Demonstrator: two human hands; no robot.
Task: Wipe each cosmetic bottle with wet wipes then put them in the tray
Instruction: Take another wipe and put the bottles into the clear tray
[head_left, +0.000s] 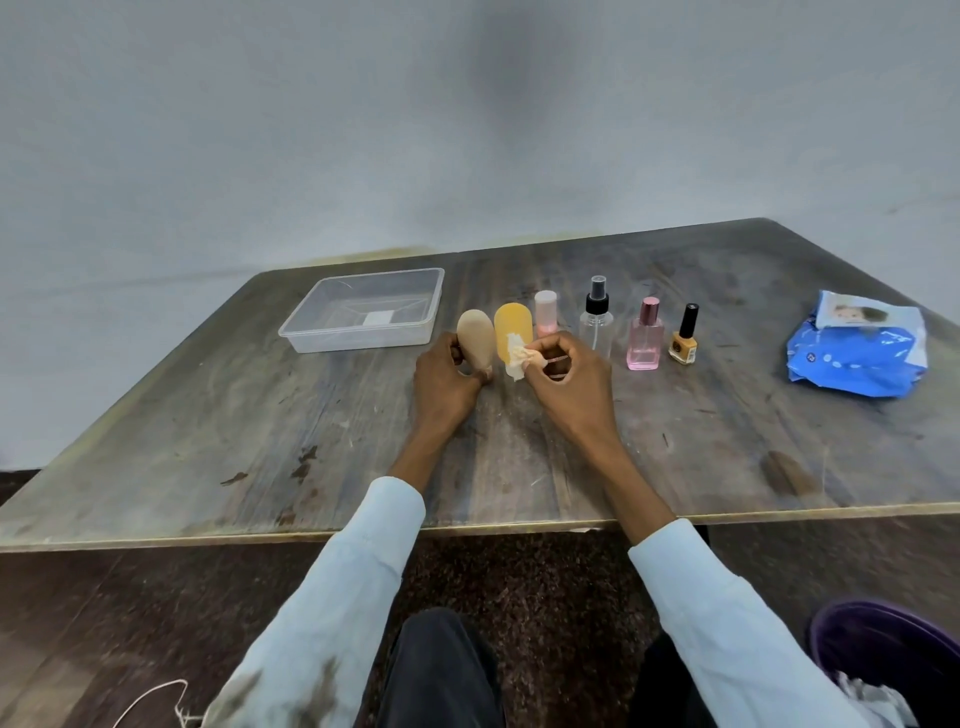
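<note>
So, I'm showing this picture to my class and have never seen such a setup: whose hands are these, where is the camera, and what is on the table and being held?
No machine here: a person wears a camera on the head, looking forward and down, so you see their own two arms in pale sleeves.

The left hand grips a beige bottle. The right hand pinches a wipe in its fingers.

On the wooden table a row of cosmetics stands: a yellow bottle, a pink tube, a clear spray bottle, a pink perfume bottle and a yellow nail polish. To the left is a clear plastic tray with no bottle in it; far right lies a blue wipes pack.
</note>
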